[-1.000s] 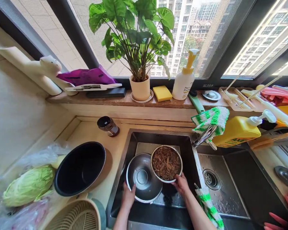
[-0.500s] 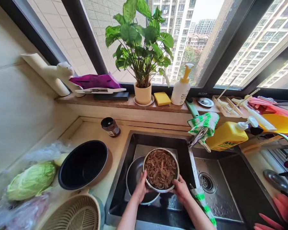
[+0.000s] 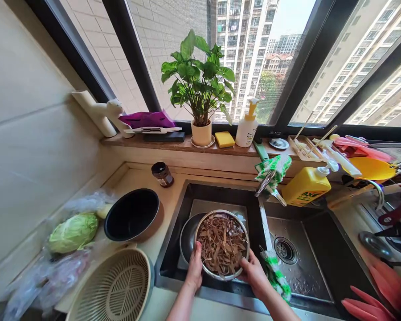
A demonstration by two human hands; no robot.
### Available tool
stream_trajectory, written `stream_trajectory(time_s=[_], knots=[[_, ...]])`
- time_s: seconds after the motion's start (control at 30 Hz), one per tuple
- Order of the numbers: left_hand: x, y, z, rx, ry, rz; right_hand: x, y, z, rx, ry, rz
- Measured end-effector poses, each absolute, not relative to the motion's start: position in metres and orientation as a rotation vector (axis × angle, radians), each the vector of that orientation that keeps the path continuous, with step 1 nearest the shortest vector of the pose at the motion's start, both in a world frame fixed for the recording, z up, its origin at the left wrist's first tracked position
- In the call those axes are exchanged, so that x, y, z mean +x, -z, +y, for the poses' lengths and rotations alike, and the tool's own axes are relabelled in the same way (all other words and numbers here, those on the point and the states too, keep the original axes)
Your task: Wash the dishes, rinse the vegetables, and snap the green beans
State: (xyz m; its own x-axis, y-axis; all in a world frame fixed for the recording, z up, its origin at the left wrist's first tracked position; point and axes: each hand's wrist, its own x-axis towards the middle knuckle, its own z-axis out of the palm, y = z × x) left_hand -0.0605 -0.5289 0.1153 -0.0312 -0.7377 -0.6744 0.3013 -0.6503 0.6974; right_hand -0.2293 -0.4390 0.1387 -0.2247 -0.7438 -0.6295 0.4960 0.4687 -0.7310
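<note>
Left hand (image 3: 194, 267) and right hand (image 3: 254, 274) each grip one side of the metal bowl (image 3: 220, 276), fingers closed on its rim. The bowl holds brown dried strips and sits over the sink's (image 3: 214, 194) left basin, above a second steel bowl (image 3: 187, 236). A colander (image 3: 113, 290) stands on the worktop left of the sink.

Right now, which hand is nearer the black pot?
Left. The left hand holds the steel bowl on the side facing the black pot; the right hand holds its far side.
</note>
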Motion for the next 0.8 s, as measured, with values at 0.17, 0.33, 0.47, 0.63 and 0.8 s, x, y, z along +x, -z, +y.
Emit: stream_trajectory(time_s=[0.17, 0.33, 0.47, 0.63, 0.8], knots=[[-0.070, -0.131, -0.519, 1.522, 1.739, -0.453, -0.261, -0.130, -0.444, -0.713, 1.130, 1.778], [-0.080, -0.139, -0.512, 1.380, 1.858, -0.435, -0.294, -0.131, -0.480, -1.418, 0.844, 2.181], [-0.090, -0.144, -0.508, 1.329, 1.876, -0.417, -0.303, -0.149, -0.505, -1.823, 0.466, 2.272], [-0.101, -0.149, -0.504, 1.297, 1.859, -0.468, -0.305, -0.164, -0.521, -2.211, 0.355, 2.107], [-0.106, -0.148, -0.502, 1.314, 1.832, -0.478, -0.304, -0.171, -0.538, -2.327, 0.402, 1.957]])
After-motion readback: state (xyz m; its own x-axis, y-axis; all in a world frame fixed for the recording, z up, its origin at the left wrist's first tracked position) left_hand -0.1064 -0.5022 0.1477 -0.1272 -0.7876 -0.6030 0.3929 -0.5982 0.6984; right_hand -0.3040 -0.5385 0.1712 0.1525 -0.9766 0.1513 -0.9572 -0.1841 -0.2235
